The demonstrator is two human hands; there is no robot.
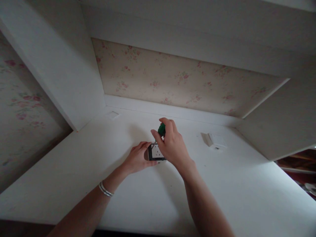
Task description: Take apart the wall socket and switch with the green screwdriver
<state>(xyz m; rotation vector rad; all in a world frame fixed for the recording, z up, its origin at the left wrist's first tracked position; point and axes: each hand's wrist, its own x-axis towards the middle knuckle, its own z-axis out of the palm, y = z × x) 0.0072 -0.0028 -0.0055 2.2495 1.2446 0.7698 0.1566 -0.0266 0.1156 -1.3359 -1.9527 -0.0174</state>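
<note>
Near the middle of the white desktop, my left hand (138,158) grips a wall socket (157,152) by its left and near sides. The socket has a white face with dark slots and a black border. My right hand (172,141) is closed around the green handle of a screwdriver (161,129). Its metal shaft slants down to the left, and the tip meets the upper left part of the socket's border. The right side of the socket is hidden behind my right hand.
To the right on the desktop (123,204) lies a white box-like piece (216,141). A flat white square frame (113,114) is at the back left. White panels (56,59) rise at the sides, with a flowered wall (172,77) behind.
</note>
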